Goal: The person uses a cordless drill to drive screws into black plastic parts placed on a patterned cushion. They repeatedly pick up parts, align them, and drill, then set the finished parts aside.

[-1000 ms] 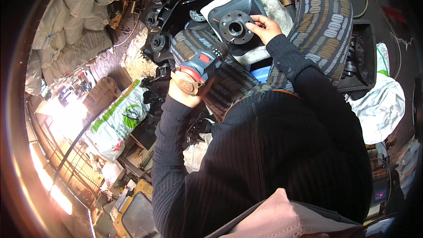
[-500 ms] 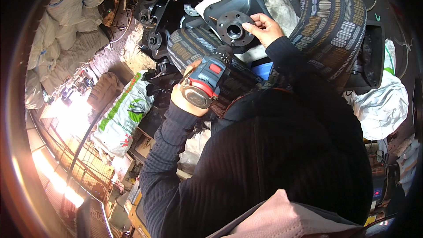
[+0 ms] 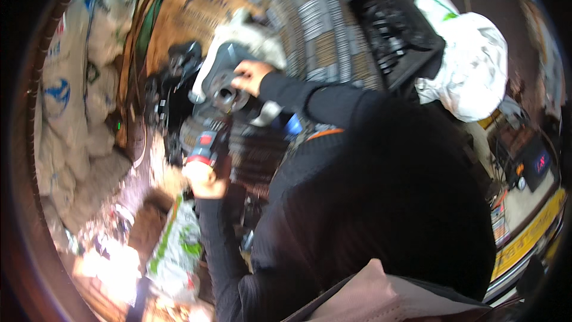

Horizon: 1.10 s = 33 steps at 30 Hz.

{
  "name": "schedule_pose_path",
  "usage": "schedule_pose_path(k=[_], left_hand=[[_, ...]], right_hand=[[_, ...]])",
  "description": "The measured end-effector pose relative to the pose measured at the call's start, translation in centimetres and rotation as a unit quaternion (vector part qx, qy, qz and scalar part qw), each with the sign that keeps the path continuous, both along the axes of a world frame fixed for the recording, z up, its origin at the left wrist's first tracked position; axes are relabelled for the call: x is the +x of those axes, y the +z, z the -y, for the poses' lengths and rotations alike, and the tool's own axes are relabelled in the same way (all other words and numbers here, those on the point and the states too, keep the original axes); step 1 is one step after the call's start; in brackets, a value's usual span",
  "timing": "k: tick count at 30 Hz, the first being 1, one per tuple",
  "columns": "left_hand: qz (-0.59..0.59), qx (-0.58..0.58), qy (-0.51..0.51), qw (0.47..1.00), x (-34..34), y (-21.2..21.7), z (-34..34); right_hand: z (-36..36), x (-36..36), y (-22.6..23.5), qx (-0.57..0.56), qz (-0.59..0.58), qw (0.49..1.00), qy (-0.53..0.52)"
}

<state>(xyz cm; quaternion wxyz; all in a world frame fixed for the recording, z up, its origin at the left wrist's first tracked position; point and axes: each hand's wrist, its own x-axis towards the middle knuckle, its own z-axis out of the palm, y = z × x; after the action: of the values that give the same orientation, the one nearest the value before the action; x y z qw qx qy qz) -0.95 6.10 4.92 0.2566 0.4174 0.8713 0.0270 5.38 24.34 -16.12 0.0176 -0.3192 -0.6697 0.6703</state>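
A grey and red cordless drill (image 3: pixel 207 143) is in my left hand (image 3: pixel 204 179), fingers wrapped round it. Its front end points toward a dark metal part with a round flange (image 3: pixel 225 96); blur keeps me from telling whether the two touch. My right hand (image 3: pixel 252 76) has its fingers closed on the flange's right edge. Behind the flange, the grey square plate (image 3: pixel 233 55) of the same part leans on a white cloth (image 3: pixel 266 45) over my patterned trouser leg (image 3: pixel 310 21).
Several dark metal parts (image 3: pixel 173 83) are heaped to the left. A black crate (image 3: pixel 417 36) with dark parts stands at the right, beside a white sack (image 3: pixel 471 65). Filled sacks (image 3: pixel 71 125) line the far left. A green and white bag (image 3: pixel 179 250) lies lower left.
The whole view has swung right and blurred, so the hands and part appear farther left. The crate's inside now shows. Both hands keep their holds.
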Motion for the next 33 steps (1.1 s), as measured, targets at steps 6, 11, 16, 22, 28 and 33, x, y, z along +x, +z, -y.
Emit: schedule_pose_path(k=[6,11,16,22,28,33], left_hand=[[-0.021,0.075,0.067,0.995,2.8,1.6,3.6],[-0.077,-0.030,-0.047,0.996,7.3,-2.1,8.1],[-0.005,-0.100,-0.075,0.992,10.9,-5.9,8.0],[0.014,-0.128,-0.061,0.990,10.9,-5.6,8.2],[0.014,-0.147,0.006,0.989,11.7,-4.9,8.9],[0.010,-0.120,0.073,0.990,12.5,-4.0,8.2]], right_hand=[[-9.9,9.9,10.9,0.224,-0.279,0.919,-0.165],[-23.7,33.0,1.3,0.339,0.035,0.831,-0.439],[-17.5,42.8,-6.2,0.211,0.305,0.929,-0.025],[-11.4,36.2,-10.8,0.202,0.590,0.752,0.211],[-11.1,35.3,-13.6,0.170,0.612,0.747,0.196],[-10.5,35.2,-14.3,0.161,0.617,0.745,0.195]])
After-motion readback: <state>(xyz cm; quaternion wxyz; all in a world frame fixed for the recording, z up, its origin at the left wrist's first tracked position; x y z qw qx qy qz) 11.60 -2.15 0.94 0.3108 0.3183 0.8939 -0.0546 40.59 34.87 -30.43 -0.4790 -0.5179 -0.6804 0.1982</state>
